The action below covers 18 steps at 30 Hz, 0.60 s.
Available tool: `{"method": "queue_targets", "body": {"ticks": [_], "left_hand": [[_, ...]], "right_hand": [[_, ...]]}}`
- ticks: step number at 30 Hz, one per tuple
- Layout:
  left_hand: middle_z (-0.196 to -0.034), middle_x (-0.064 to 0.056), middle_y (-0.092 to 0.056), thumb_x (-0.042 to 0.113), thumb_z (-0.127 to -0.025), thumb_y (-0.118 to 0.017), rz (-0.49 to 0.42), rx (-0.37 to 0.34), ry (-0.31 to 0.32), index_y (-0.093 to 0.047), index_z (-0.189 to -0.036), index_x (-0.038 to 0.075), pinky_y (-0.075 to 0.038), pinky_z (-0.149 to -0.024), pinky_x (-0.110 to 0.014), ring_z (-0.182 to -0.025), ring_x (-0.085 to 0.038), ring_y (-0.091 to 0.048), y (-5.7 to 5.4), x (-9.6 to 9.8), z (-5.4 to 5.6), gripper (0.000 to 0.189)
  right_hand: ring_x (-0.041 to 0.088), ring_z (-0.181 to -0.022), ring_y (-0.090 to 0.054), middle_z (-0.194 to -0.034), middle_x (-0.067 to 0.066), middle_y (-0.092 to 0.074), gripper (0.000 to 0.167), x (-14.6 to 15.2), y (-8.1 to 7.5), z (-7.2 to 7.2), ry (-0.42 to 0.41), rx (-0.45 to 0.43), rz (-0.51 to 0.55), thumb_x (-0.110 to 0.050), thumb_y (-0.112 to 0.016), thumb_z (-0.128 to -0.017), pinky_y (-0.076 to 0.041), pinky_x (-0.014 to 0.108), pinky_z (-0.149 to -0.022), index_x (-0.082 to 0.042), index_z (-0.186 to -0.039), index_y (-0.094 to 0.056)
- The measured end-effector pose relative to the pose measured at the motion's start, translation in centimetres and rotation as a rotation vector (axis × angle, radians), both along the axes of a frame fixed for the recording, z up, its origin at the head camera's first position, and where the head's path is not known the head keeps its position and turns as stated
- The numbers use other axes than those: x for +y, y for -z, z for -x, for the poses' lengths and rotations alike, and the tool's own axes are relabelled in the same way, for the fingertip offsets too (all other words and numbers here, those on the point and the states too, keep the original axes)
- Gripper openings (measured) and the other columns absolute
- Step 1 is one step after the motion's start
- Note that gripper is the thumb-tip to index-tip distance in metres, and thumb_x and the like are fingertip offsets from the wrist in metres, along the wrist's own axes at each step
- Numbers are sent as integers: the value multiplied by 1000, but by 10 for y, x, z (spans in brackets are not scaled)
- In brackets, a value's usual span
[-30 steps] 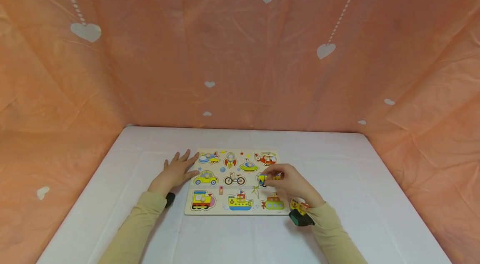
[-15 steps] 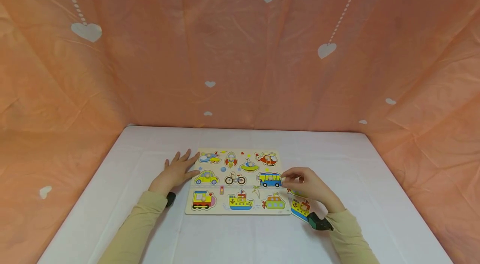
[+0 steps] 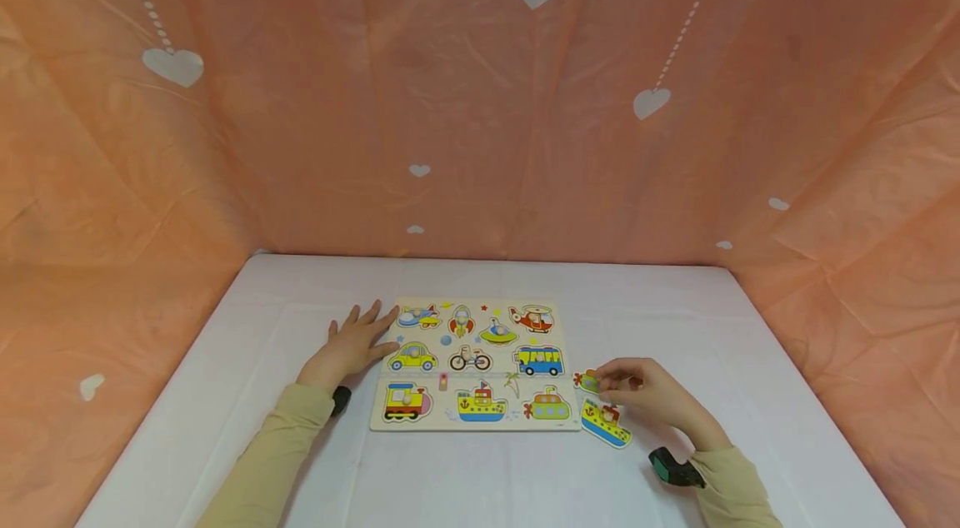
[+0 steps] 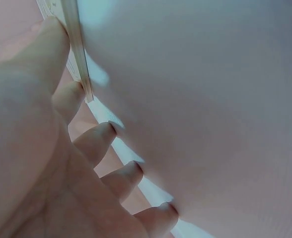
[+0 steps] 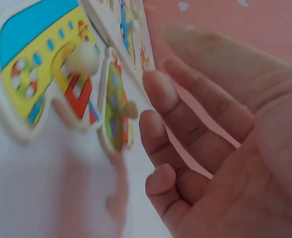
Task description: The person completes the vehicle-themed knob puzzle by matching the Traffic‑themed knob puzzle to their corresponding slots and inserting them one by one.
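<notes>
My left hand (image 3: 347,353) lies spread at the left edge of the wooden peg puzzle board (image 3: 502,357), thumb and index fingertip touching it. My right hand (image 3: 651,393) hovers over the submarine piece (image 3: 587,379) just right of the board, covering part of it. In the right wrist view its loosely bent fingers stand apart from the knob of the submarine piece (image 5: 115,111), holding nothing. A boat piece (image 3: 602,424) with a wooden knob lies in front of the submarine piece. The bus piece (image 3: 540,361) sits in the board's right side.
Other vehicles on the board include a car (image 3: 412,356), a bicycle (image 3: 470,358) and a train (image 3: 407,400). The white table (image 3: 450,478) extends around it. An orange curtain (image 3: 480,136) with white hearts hangs behind and at both sides.
My right hand has let go of the bus piece, now lying in the board, and moved right and toward me over the submarine piece. My left hand has stayed put.
</notes>
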<state>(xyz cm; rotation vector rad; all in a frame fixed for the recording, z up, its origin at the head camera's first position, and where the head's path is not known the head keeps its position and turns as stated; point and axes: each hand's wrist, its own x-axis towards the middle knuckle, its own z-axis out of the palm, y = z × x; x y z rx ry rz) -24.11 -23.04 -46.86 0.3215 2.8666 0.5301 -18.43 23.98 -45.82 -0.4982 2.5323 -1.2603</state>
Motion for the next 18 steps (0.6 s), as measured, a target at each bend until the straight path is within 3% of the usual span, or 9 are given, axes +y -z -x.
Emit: {"method": "queue_targets", "body": {"ticks": [7, 18], "left_hand": [[-155, -22, -16, 44, -91, -61, -5, 5, -6, -29, -151, 16, -3, -102, -73, -137, -53, -6, 3, 0, 0, 73], [-155, -22, -15, 44, -92, -60, -15, 6, -2, -29, -151, 16, -3, -103, -73, -138, -53, -5, 3, -1, 0, 73]], "right_hand": [[16, -80, -55, -94, 1, -68, 27, 14, 7, -4, -27, -42, -8, -22, -78, -80, -42, 22, -66, -9, -103, -70], [13, -80, -56, -91, 1, -67, 21, 19, 13, -11, -61, -31, 23, -18, -79, -79, -46, 22, -70, -9, -96, -72]]}}
